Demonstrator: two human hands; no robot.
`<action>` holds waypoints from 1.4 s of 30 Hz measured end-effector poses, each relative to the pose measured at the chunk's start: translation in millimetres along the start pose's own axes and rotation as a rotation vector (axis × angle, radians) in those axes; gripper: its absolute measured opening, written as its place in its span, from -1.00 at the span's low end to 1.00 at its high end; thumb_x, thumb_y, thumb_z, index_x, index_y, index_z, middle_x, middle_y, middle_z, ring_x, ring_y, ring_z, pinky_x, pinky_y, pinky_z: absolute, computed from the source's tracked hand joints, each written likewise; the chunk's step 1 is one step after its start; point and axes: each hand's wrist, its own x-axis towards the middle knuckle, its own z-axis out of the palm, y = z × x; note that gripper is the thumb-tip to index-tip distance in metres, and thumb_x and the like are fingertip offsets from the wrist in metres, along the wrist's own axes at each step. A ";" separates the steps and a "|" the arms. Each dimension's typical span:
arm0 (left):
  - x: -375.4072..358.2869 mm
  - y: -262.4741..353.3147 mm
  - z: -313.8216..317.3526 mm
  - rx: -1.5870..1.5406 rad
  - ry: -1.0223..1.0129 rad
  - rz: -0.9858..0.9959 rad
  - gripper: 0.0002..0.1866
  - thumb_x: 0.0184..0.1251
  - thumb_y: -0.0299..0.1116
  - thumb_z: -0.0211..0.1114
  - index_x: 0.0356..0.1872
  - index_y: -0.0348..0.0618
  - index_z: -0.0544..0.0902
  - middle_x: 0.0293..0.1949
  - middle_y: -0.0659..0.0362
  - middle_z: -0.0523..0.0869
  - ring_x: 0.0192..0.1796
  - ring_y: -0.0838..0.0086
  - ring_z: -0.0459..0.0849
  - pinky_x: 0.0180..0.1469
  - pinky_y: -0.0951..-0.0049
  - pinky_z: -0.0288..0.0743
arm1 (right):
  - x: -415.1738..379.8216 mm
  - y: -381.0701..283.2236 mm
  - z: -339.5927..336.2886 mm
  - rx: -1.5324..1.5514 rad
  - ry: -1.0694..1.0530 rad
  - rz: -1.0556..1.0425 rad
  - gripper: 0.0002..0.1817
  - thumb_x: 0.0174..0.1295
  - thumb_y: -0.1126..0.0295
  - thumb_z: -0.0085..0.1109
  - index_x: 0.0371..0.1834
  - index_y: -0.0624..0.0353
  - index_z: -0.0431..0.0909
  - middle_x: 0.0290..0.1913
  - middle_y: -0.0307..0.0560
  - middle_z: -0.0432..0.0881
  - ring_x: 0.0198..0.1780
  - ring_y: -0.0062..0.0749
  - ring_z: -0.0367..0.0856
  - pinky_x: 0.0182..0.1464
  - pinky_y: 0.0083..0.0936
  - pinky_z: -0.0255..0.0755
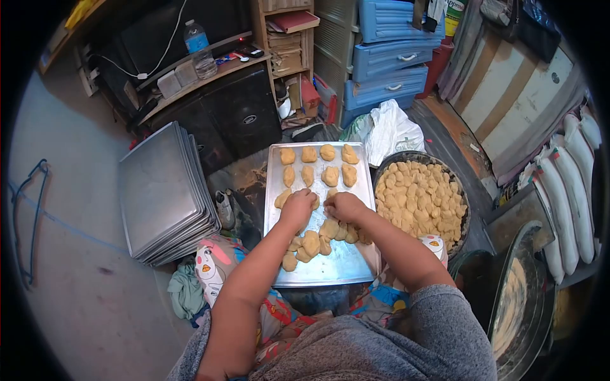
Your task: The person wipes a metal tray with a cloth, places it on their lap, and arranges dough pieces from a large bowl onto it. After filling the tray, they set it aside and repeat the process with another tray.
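A metal baking tray [273,165] lies in front of me, with rows of dough pieces [309,154] on its far half. My left hand [298,208] curls over a piece of dough in the third row, and some of that dough shows beside its fingers. To its right, my right hand [347,207] has its fingers closed at another dough piece [332,192], mostly hidden under them. Nearer to me, a loose heap of dough pieces [311,242] sits on the tray, below and between my forearms.
A round tub [466,213] full of dough pieces stands right of the tray. Stacked baking trays [162,190] lean at the left. Behind are a white plastic bag [391,130], blue drawers [386,89] and a dark cabinet [235,114]. A large dark basin [537,298] is at the lower right.
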 end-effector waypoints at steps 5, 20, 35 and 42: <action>7.3 21.8 -4.0 0.107 0.061 0.017 -0.79 0.15 -0.41 0.20 -0.17 -0.11 0.65 -0.06 0.01 0.63 0.03 0.12 0.57 0.05 0.18 0.44 | -7.2 10.5 -23.1 0.190 0.024 0.043 -0.69 0.02 0.25 0.27 -0.17 0.12 0.59 -0.25 0.08 0.66 -0.13 -0.05 0.63 -0.06 -0.24 0.49; 22.2 46.6 19.7 -0.089 -0.074 0.116 -0.85 0.15 -0.36 0.24 -0.27 -0.13 0.65 -0.02 0.03 0.63 0.01 0.12 0.58 0.05 0.20 0.43 | -22.8 60.1 -6.1 0.151 0.366 0.206 -0.69 -0.07 0.35 0.33 -0.22 0.19 0.60 -0.33 0.08 0.66 -0.28 -0.06 0.65 -0.19 -0.26 0.52; -86.8 41.2 -32.6 0.118 -0.258 -0.348 -0.75 0.25 -0.23 0.17 -0.21 -0.12 0.69 -0.11 0.04 0.62 0.02 0.10 0.54 0.06 0.15 0.42 | -91.6 7.0 15.9 0.377 0.077 0.364 -0.55 -0.01 0.18 0.35 -0.10 0.17 0.50 -0.17 0.16 0.63 -0.09 -0.03 0.63 -0.05 -0.27 0.48; -123.2 13.9 -47.6 -0.326 -0.001 -0.368 -0.71 0.13 -0.35 0.27 -0.13 -0.21 0.67 -0.12 -0.06 0.65 -0.02 0.07 0.59 0.07 0.23 0.44 | -86.7 21.8 36.3 0.491 0.502 0.241 -0.66 0.00 0.41 0.36 -0.14 0.21 0.54 -0.30 -0.10 0.58 -0.28 -0.43 0.62 -0.25 -0.45 0.52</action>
